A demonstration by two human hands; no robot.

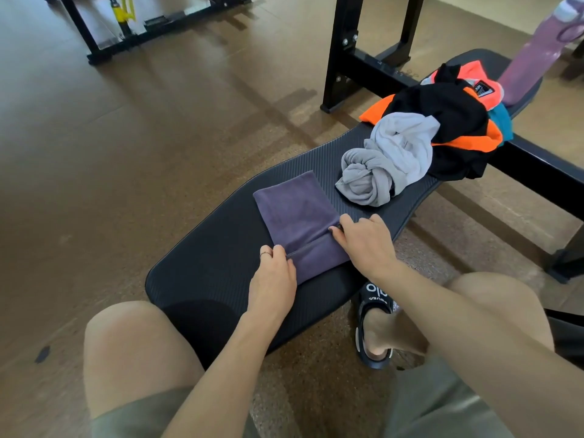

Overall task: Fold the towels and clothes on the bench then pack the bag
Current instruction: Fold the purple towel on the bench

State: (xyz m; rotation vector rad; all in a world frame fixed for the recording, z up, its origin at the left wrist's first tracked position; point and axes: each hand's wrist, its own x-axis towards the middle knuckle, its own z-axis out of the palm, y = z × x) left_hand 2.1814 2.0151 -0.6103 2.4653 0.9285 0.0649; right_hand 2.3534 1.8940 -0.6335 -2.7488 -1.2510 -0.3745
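Note:
A purple towel [297, 213] lies folded flat on the black bench [202, 263] in front of me. My left hand [273, 279] pinches the left end of its folded-over edge. My right hand [366, 241] pinches the right end of the same edge. Further along the bench sits a crumpled grey garment [388, 159]. Behind it is a heap of black and orange clothes [448, 121], with a bit of teal fabric [502, 120] at its right side. A pink-purple bag [537, 55] stands at the far end of the bench.
Black frames of gym equipment [344, 52] stand on the brown floor beyond the bench. A black crossbar [543, 175] runs right of the bench. My knees straddle the bench's near end, and my sandalled foot [374, 330] rests on the floor below it.

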